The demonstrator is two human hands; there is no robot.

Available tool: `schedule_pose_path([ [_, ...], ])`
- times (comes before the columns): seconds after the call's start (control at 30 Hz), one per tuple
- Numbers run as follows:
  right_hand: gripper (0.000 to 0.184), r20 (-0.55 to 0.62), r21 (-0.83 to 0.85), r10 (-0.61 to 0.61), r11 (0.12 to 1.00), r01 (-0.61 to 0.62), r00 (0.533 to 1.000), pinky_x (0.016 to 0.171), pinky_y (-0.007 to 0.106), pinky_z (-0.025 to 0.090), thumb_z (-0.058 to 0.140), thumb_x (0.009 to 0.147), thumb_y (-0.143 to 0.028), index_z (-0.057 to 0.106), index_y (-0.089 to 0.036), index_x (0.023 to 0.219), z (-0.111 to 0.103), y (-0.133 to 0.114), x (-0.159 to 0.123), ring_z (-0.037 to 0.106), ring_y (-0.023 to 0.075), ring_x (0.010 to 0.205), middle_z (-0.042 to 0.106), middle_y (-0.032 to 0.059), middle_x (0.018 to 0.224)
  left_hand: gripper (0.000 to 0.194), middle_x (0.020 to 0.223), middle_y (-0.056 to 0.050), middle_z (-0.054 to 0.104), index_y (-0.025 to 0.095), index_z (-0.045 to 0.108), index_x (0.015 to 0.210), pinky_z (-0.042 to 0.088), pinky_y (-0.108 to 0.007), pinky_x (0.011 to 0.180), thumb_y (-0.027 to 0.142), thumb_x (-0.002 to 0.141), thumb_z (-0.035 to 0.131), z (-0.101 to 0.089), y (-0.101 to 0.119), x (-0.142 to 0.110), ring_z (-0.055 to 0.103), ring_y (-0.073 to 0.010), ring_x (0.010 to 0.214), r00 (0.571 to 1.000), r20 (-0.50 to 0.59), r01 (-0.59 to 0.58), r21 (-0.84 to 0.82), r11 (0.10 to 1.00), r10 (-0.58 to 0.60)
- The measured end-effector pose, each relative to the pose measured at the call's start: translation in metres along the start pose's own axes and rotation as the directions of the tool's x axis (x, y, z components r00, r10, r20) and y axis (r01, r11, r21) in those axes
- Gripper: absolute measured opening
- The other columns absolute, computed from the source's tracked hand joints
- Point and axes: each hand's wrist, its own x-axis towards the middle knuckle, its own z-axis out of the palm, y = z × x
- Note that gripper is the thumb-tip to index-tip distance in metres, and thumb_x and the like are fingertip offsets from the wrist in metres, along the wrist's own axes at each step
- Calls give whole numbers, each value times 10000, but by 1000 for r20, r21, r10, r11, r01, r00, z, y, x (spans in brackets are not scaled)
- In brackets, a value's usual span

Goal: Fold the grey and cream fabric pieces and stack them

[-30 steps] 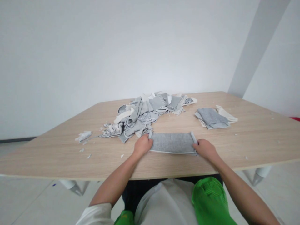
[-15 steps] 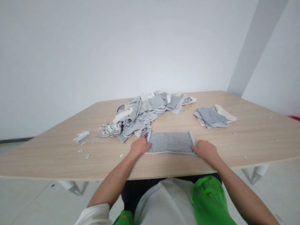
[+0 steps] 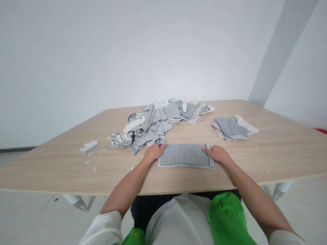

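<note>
A grey rectangular piece of fabric with paler edge bands lies on the table in front of me. My left hand is closed on its left edge near the far corner, thumb on top. A small purple-pink object shows partly beneath that hand, too covered to name. At the opposite end, my right hand pinches the right edge toward the far corner, its thumb pressed on the cloth. The piece looks flat, with the near right corner slightly raised.
A heap of grey and cream fabric pieces sits at the back and left of centre. On the right is a small stack of grey fabric with a cream piece. White scraps lie at left on the wooden table.
Both hands have slid from the near part of the fabric's side edges toward its far corners. The fabric has turned slightly, and its near right corner now shows uncovered.
</note>
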Motion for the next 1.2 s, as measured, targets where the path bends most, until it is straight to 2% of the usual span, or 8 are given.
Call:
schedule_pose_path([
  [0.17, 682, -67, -60, 71, 995, -75, 995, 775, 387, 434, 450, 785, -643, 496, -92, 1186, 5, 1, 7, 606, 327, 995, 632, 230, 1065, 610, 953, -188, 685, 135, 671, 918, 481, -372, 737, 658, 798, 379, 6, -4, 5, 644, -313, 919, 1000, 0, 8, 28, 1000, -8],
  [0.4, 857, -200, -102, 52, 992, -74, 978, 802, 433, 418, 471, 815, -560, 96, -100, 1434, 12, 4, 6, 579, 347, 1024, 583, 237, 1123, 574, 958, -191, 662, 136, 618, 992, 477, -408, 744, 641, 785, 439, 13, -6, 0, 628, -332, 921, 996, -83, -23, 96, 995, 31],
  [0.53, 731, -272, -275, -177, 956, 100, 946, 906, 435, 366, 524, 819, -395, 198, -149, 1425, 10, 4, 9, 443, 343, 1191, 453, 220, 1310, 520, 1053, -205, 606, 112, 524, 1138, 458, -437, 787, 527, 836, 440, 11, -2, -3, 586, -332, 982, 978, -153, -124, 135, 983, 144],
  [0.67, 526, -145, -391, -406, 861, 325, 902, 1012, 417, 256, 477, 826, -221, 373, -185, 1341, 3, 1, 16, 242, 285, 1331, 350, 138, 1431, 403, 1241, -168, 496, 160, 474, 1210, 370, -411, 943, 325, 843, 484, 7, 5, -2, 447, -284, 1181, 921, -159, -328, 177, 928, 356],
  [0.8, 394, -44, -370, -375, 867, 333, 926, 989, 480, 242, 441, 836, -223, 496, -162, 1222, -4, 1, 23, 387, 294, 1221, 533, 169, 1246, 437, 1335, -95, 450, 236, 458, 1245, 306, -388, 999, 157, 816, 455, 4, 12, 5, 392, -228, 1237, 854, -82, -493, 186, 850, 513],
  [0.93, 359, -34, -369, -347, 876, 311, 937, 979, 503, 230, 503, 791, -247, 564, -145, 1130, -6, 5, 29, 408, 321, 1187, 560, 188, 1187, 523, 1297, -83, 504, 263, 474, 1239, 289, -423, 995, 126, 735, 505, 1, 19, 16, 409, -241, 1224, 823, -4, -560, 172, 811, 569],
  [1.07, 382, -13, -337, -321, 893, 298, 947, 946, 433, 302, 554, 757, -318, 595, -131, 1088, -8, 10, 34, 451, 308, 1139, 579, 186, 1141, 453, 1105, -112, 610, 227, 570, 1110, 287, -441, 987, 141, 665, 556, -4, 24, 21, 469, -278, 1141, 836, 23, -545, 164, 822, 549],
  [1.2, 380, -19, -290, -309, 912, 290, 951, 943, 385, 320, 570, 745, -364, 619, -99, 1012, -10, 15, 35, 476, 294, 1105, 593, 186, 1099, 330, 1070, -132, 615, 193, 629, 975, 306, -421, 981, 164, 652, 565, -6, 24, 21, 463, -298, 1138, 871, 9, -487, 143, 862, 491],
])
